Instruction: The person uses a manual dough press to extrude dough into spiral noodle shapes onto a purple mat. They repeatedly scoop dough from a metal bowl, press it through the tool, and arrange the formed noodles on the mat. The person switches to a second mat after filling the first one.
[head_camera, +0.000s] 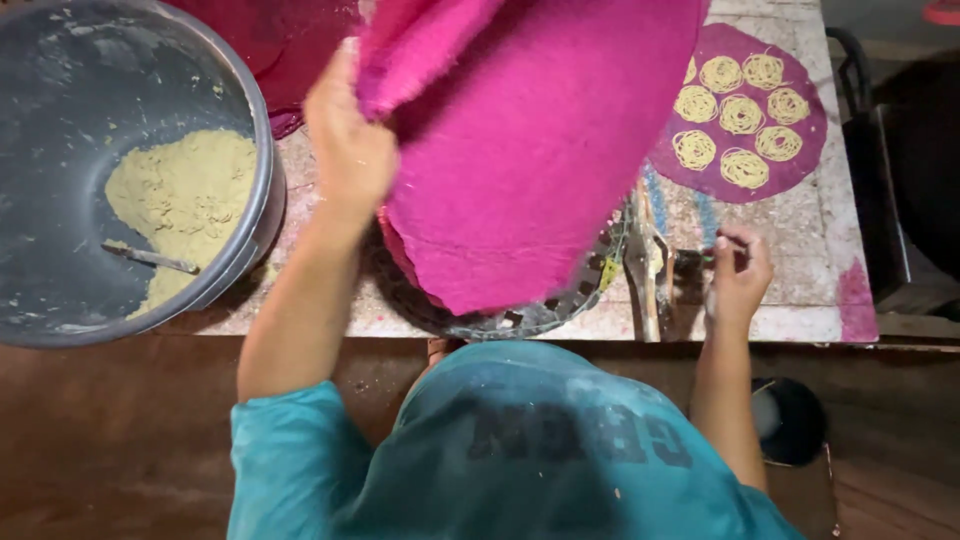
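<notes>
Pink cloth hangs right of the left hand gripping its edge.

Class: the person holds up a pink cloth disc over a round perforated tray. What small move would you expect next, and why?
Probably lowering the pink cloth disc flat onto the perforated tray. The left hand grips its edge, lifted and folded above the tray, while the right hand grips a tool on the table. A purple disc already carries noodle coils.
</notes>
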